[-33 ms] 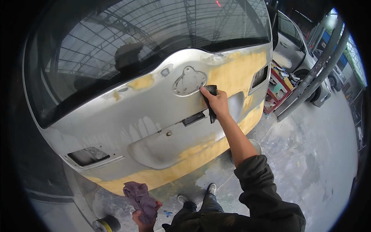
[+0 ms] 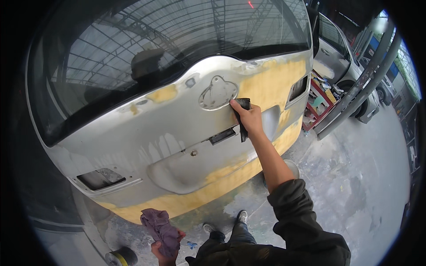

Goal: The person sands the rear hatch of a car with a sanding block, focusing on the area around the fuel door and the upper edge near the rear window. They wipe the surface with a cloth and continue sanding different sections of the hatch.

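Right hand (image 2: 253,120) pinches black sheet (image 2: 244,133) against silver tailgate (image 2: 133,128), 2 o'clock from view centre. Sheet probably light, thin, bendable; best gripped flat across middle. Left hand (image 2: 163,259) clutches purple cloth (image 2: 159,226), 7 o'clock; likely soft, floppy; grab bunched middle.

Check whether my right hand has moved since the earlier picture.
No: the right hand stays just off the rounded recess's lower right, with no clear shift.

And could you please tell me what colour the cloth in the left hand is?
The cloth is a dull, greyish purple, showing best in the head view.
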Demonstrator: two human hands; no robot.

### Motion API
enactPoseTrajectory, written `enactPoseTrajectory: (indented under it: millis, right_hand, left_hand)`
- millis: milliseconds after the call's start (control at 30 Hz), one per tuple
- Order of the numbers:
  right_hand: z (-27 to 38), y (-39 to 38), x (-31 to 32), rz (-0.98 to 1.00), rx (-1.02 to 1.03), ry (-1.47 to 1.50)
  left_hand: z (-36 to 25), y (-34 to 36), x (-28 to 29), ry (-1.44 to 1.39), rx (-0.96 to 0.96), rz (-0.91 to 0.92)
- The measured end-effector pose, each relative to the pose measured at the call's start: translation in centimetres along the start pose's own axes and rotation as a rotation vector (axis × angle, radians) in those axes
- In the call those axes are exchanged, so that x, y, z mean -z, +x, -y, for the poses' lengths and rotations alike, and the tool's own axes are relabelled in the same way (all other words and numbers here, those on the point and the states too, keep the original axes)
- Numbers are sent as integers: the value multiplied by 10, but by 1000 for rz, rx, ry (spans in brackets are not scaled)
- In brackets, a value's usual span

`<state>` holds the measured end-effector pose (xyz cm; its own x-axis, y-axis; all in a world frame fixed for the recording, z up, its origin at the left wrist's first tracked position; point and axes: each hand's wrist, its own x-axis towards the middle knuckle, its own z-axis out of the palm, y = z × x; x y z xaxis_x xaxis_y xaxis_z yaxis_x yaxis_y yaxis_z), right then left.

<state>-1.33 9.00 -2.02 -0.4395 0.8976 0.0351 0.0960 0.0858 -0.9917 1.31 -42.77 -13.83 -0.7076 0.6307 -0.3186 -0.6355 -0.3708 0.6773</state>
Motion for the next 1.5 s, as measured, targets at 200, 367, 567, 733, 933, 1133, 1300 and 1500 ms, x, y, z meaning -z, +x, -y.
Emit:
enactPoseTrajectory:
  millis: [200, 367, 567, 733, 933, 1133, 1300, 1500]
  right_hand:
    - [1, -24, -29, 16, -17, 70]
    - [-12, -42, -57, -197, -96, 294]
    - [19, -10, -10, -197, -132, 269]
    - [8, -42, -17, 48, -153, 331]
    - [2, -35, -23, 43, -6, 253]
    - [10, -30, -34, -206, -33, 231]
    - [1, -34, -60, -184, 11, 155]
    - [2, -29, -58, -348, 19, 264]
  left_hand:
    - [0, 1, 7, 9, 24, -113]
    - [-1, -1, 14, -60, 15, -91]
    - [-4, -6, 22, -67, -4, -45]
    - [-6, -18, 26, -9, -9, -14]
    - [-5, -21, 30, -63, -38, -63]
    - [-6, -20, 33, -57, -18, -50]
    - [-4, -14, 34, -64, -13, -38]
    - [-7, -16, 27, -62, -9, -10]
